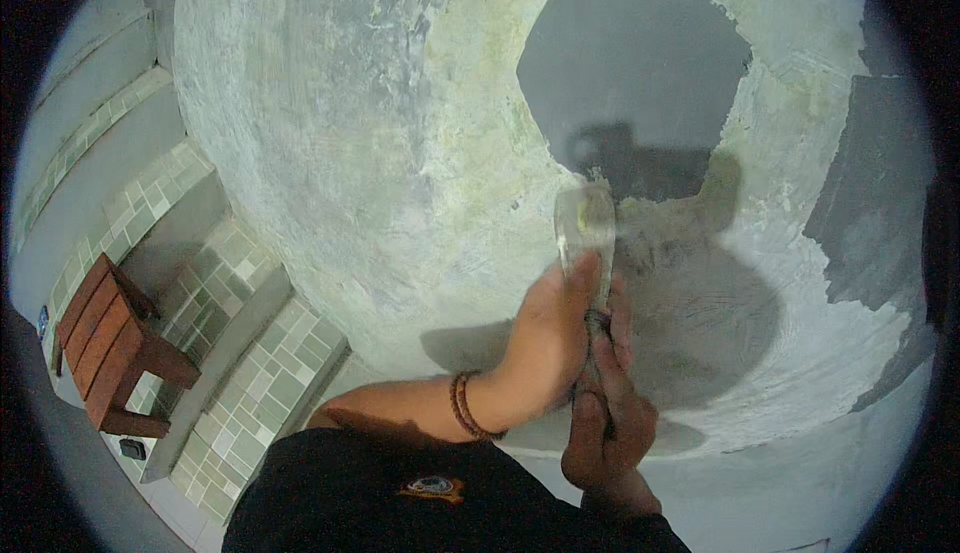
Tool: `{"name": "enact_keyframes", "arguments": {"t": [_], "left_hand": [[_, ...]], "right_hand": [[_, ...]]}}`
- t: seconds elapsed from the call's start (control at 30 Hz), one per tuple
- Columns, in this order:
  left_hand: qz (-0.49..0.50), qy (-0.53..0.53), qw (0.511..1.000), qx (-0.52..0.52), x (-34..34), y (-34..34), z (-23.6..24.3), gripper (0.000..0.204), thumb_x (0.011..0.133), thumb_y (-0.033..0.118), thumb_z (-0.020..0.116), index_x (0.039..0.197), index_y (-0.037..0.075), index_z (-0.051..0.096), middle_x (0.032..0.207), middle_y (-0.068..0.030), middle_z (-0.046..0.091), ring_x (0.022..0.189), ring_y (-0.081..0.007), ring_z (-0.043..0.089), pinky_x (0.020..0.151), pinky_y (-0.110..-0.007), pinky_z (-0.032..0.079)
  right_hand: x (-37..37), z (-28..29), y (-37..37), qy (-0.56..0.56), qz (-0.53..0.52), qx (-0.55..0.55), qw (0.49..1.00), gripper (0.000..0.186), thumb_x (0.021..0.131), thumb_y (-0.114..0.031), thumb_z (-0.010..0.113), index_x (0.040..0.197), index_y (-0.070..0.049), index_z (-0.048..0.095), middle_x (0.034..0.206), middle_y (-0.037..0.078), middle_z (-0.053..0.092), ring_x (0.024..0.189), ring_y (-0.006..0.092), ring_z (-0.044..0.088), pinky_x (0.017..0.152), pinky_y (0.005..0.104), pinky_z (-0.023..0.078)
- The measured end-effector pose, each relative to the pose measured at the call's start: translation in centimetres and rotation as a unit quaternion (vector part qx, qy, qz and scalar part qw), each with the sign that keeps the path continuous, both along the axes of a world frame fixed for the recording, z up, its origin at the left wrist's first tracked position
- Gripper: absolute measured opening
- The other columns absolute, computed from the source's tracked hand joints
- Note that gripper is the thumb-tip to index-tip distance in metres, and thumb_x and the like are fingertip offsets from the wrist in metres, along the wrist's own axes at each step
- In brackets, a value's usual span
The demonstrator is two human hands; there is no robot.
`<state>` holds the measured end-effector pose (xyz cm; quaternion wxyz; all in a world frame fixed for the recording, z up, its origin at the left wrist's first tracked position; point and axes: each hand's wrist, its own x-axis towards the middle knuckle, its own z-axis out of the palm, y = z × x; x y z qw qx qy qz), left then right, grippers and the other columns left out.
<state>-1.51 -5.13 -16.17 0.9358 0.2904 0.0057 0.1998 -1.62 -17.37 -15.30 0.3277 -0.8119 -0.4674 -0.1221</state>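
Observation:
A scraper with a broad flat blade, its surface smeared pale, points up against the wall. Its blade edge meets the lower rim of a smooth dark grey patch, where the pale, flaky coating ends. My left hand, with a brown beaded bracelet at the wrist, is closed at the base of the blade, the thumb lying along it. Lower down, my right hand is wrapped round the handle. Fingers hide most of the handle. Shadows of my hands and head fall on the wall.
A slatted reddish-brown wooden stool stands at the left on steps with green and white tiles. Near it lies a small black object. Another dark grey patch with ragged edges covers the wall at right.

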Motion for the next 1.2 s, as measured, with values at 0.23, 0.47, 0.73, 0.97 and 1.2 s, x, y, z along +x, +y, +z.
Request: {"name": "enact_keyframes", "arguments": {"t": [0.23,0.47,0.73,0.97,1.2], "left_hand": [[-0.022,-0.018,0.999,0.02,-0.1,0.5,-0.2,0.044,0.111,0.046,0.041,0.106,0.004,0.053,0.071,-0.0061,0.059,0.057,-0.0175,0.059,0.054,-0.031,0.051],[-0.02,-0.024,0.999,0.009,-0.2,0.6,-0.2,0.038,0.112,0.042,0.042,0.109,0.006,0.052,0.072,-0.0058,0.058,0.055,-0.0173,0.057,0.053,-0.031,0.05],[-0.044,-0.034,0.998,0.0,-0.1,1.0,-0.3,0.039,0.111,0.041,0.042,0.106,0.004,0.054,0.075,-0.0065,0.06,0.058,-0.0158,0.059,0.053,-0.031,0.051],[-0.039,-0.016,0.999,-0.014,-0.5,0.9,-0.4,0.041,0.111,0.044,0.042,0.106,0.005,0.054,0.076,-0.0062,0.06,0.059,-0.0154,0.059,0.053,-0.031,0.05],[0.004,0.037,0.999,0.02,-1.0,0.8,0.4,0.038,0.111,0.043,0.042,0.107,0.006,0.053,0.074,-0.005,0.058,0.058,-0.0157,0.057,0.052,-0.03,0.049]], "right_hand": [[0.7,-1.0,-0.4,-0.072,0.036,0.025,0.996,0.057,0.097,-0.018,0.053,0.152,-0.003,0.045,0.161,0.026,0.033,0.084,0.0372,0.072,0.061,0.0395,0.056],[0.1,-0.9,-0.3,-0.04,0.04,0.019,0.998,0.047,0.101,-0.011,0.043,0.144,0.007,0.048,0.145,0.042,0.046,0.119,0.0464,0.063,0.089,0.046,0.056],[0.8,-1.1,0.1,-0.074,0.036,0.04,0.996,0.056,0.095,-0.014,0.051,0.15,-0.003,0.048,0.149,0.03,0.048,0.078,0.0374,0.075,0.054,0.0372,0.055],[-0.1,-0.5,-0.1,-0.045,0.021,0.014,0.999,0.06,0.095,-0.015,0.051,0.153,-0.001,0.043,0.144,0.031,0.053,0.087,0.0392,0.074,0.062,0.0401,0.056],[-0.9,-0.5,-0.2,-0.042,0.002,-0.04,0.998,0.051,0.098,-0.01,0.048,0.145,0.008,0.047,0.135,0.036,0.058,0.105,0.0434,0.071,0.082,0.0416,0.058]]}}
